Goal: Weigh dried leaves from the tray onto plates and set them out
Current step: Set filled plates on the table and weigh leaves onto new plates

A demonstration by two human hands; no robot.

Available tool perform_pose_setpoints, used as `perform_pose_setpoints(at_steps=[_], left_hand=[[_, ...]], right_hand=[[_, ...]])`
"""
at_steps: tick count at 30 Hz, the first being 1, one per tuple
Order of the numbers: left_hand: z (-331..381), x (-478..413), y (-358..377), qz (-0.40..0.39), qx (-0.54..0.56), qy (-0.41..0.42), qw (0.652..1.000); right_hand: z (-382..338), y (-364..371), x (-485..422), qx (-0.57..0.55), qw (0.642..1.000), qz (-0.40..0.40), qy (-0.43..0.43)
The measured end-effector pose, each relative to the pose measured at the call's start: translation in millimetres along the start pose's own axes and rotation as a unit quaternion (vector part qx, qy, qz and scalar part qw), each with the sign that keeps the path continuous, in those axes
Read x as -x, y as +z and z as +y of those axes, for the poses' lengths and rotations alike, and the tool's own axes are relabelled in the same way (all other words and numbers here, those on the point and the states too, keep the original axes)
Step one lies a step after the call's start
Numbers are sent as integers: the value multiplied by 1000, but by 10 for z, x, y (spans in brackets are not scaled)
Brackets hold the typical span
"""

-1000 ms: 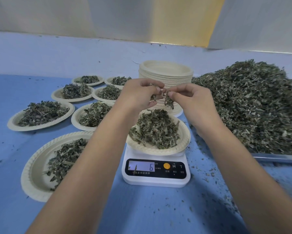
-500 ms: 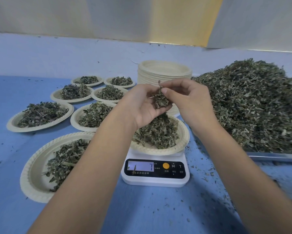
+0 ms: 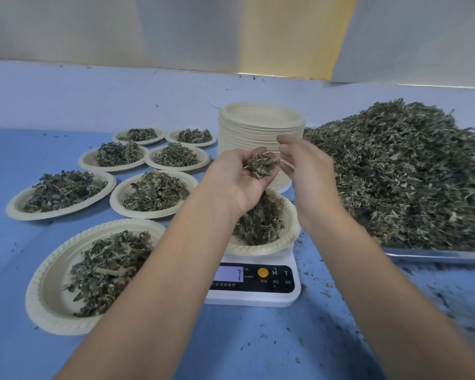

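Dried leaves (image 3: 395,174) heap high on a steel tray (image 3: 436,255) on the blue tabletop (image 3: 66,149). The tray's right end is cut off by the frame, and crumbs lie scattered beside it. The hands hide the foot of a stack of empty plates (image 3: 258,124) behind. Over the plate (image 3: 285,242) on the scale (image 3: 258,297), the left hand (image 3: 239,185) cups a clump of leaves (image 3: 261,165) in a curled grip. A careless tilt could dump too much and overshoot the weight, or spill leaves past the rim. The right hand (image 3: 304,165) is blurred — whether its grip pinches anything cannot be told. The display (image 3: 232,274) seems to read 7, though the left forearm covers the scale's near corner.
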State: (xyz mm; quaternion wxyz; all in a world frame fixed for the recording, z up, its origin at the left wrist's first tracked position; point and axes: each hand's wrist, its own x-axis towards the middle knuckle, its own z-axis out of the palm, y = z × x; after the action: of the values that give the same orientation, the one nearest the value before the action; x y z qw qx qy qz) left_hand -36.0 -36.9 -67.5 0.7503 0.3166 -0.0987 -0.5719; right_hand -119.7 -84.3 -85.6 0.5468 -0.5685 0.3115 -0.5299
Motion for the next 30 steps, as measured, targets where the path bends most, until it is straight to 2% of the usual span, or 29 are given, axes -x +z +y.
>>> perform_pose_setpoints(at_steps=[4, 8, 12, 18, 22, 25, 30], left_hand=[[-198, -95, 210, 28, -20, 39, 999], [-537, -182, 475, 29, -53, 29, 998], [-931, -337, 647, 31, -76, 11, 997], [-1273, -391, 814, 17, -120, -62, 991], [-1305, -304, 852, -46, -155, -103, 982], [-1345, -291, 834, -100, -214, -95, 967], [-1412, -401, 737, -96, -276, -8, 956]], right_hand=[[-1, -64, -31, -97, 991, 5, 90], [-47, -303, -103, -131, 982, 40, 129], [-101, -612, -117, -222, 962, 87, 129], [-20, -1033, -199, -174, 959, 143, 174], [-34, -1177, -240, -104, 964, 186, 161], [-2, -1248, -278, -65, 971, 183, 140], [75, -1239, -295, -59, 972, 188, 126]])
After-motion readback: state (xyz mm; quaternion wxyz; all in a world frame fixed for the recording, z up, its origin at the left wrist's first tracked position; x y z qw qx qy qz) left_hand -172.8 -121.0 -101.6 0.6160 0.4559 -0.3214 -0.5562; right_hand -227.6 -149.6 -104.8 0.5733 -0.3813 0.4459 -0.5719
